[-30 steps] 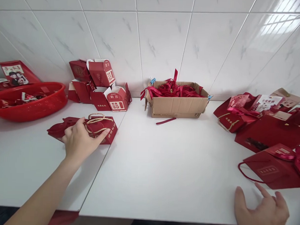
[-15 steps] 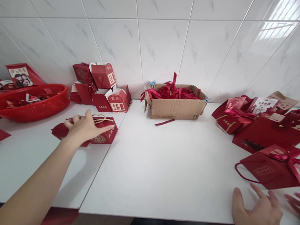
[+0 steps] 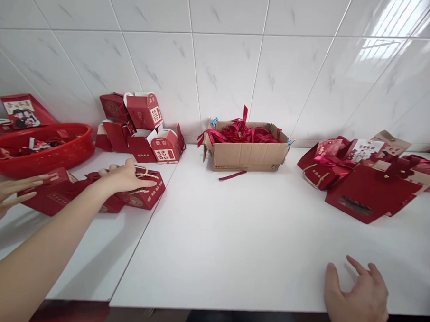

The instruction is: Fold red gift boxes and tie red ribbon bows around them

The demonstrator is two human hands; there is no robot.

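My left hand (image 3: 119, 178) reaches over a red gift box (image 3: 139, 199) with gold lettering and twisted gold cord handles. Its thumb lies along the box's right side, and the other fingers, partly hidden, curl over the left. Just left of that box, touching or very near it, sits another dark red box (image 3: 111, 205), half covered by my forearm. My right hand (image 3: 358, 295) is at the table's front edge on the right, fingers apart and holding nothing.
At the left, another person's hand (image 3: 3, 197) touches a red box (image 3: 51, 196). Behind are a red basin (image 3: 58, 156) of small wrapped items and stacked red boxes (image 3: 142, 115). A cardboard box (image 3: 245, 157) of red ribbons stands by the wall; gift boxes (image 3: 366, 191) cluster at right.
A red box and another person's hand have come into view at the left. At the right, the ribbon-tied box and the hand near it are gone. My left hand stays on its box.
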